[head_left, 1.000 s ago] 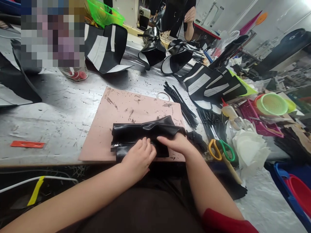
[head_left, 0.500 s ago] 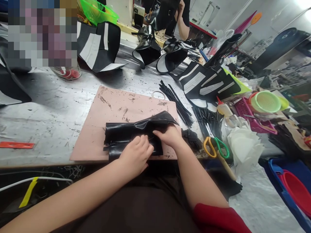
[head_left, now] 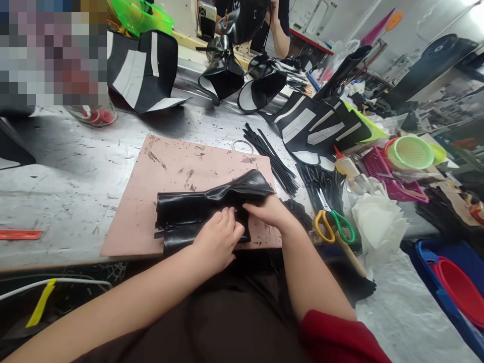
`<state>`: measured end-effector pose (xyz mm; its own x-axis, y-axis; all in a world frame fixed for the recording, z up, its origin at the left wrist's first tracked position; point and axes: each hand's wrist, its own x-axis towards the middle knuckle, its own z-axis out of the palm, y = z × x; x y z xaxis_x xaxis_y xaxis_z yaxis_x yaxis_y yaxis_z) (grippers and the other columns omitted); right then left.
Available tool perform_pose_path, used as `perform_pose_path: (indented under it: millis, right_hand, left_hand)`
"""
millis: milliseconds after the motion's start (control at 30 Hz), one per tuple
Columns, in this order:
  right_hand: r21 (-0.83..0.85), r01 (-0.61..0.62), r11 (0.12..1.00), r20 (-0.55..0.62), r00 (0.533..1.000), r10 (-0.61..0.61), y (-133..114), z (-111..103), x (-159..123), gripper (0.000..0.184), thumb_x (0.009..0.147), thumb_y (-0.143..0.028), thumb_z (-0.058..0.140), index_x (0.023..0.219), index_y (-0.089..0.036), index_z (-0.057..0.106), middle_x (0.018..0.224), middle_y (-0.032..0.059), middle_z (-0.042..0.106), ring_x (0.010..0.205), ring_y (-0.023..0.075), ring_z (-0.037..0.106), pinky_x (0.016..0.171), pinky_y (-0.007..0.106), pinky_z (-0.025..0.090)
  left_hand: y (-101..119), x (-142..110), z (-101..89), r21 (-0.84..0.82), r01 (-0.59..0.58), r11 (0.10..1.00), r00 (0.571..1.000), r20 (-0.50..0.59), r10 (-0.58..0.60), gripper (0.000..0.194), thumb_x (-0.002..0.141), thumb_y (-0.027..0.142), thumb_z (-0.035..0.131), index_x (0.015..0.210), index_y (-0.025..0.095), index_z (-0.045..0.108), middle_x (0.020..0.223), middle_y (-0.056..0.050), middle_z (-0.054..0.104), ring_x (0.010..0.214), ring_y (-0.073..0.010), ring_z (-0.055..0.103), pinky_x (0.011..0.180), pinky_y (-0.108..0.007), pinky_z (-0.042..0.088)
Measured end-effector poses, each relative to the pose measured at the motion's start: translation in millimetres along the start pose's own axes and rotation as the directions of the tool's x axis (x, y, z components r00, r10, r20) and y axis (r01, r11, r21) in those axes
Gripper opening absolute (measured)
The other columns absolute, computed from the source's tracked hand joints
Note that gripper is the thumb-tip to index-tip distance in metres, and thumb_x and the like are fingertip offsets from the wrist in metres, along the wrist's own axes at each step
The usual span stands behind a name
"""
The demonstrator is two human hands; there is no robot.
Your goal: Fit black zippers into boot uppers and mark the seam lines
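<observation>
A glossy black leather piece, folded and crumpled, lies on a pink cutting board at the near edge of the metal table. My left hand rests on its near part with fingers curled, pinching the material. My right hand grips the piece's right end, fingers tucked under a raised fold. Both hands meet near the middle of the piece.
Scissors with yellow and green handles lie right of the board beside black strips and white paper. Black-and-white bag panels and a pink basket crowd the right. Another person's arm shows at the back. A red ruler lies left.
The right end of the leather piece has lifted into a higher fold under my right hand. My left hand's fingers have crept slightly forward. The camera has shifted a little.
</observation>
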<state>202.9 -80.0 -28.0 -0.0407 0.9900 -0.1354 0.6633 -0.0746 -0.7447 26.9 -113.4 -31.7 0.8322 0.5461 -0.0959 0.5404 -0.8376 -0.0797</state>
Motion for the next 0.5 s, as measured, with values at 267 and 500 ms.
perform_pose_path:
  millis: [267, 500]
  right_hand:
    - [0.180, 0.019, 0.983, 0.060, 0.998, -0.030, -0.4, -10.0, 19.2, 0.033, 0.065, -0.017, 0.067, 0.098, -0.017, 0.064, 0.102, 0.0045, 0.067, 0.098, 0.0205, 0.060, 0.088, 0.034, 0.048]
    - [-0.020, 0.008, 1.000, 0.106, 0.994, -0.006, 1.8, -23.9, 34.8, 0.039, 0.055, -0.014, 0.075, 0.094, -0.014, 0.065, 0.099, 0.0059, 0.068, 0.096, 0.0214, 0.060, 0.088, 0.036, 0.047]
  left_hand:
    - [-2.3, -0.6, 5.2, -0.044, -0.011, 0.999, 0.999, -0.031, 0.009, 0.060, 0.071, 0.050, 0.059, 0.112, 0.007, 0.051, 0.134, -0.028, 0.037, 0.121, -0.0395, 0.039, 0.087, -0.041, 0.038]
    - [0.7, 10.2, -3.7, 0.028, -0.013, 1.000, 1.000, 0.014, 0.012, 0.061, 0.070, 0.047, 0.061, 0.112, 0.004, 0.052, 0.129, -0.030, 0.041, 0.112, -0.0411, 0.047, 0.083, -0.043, 0.039]
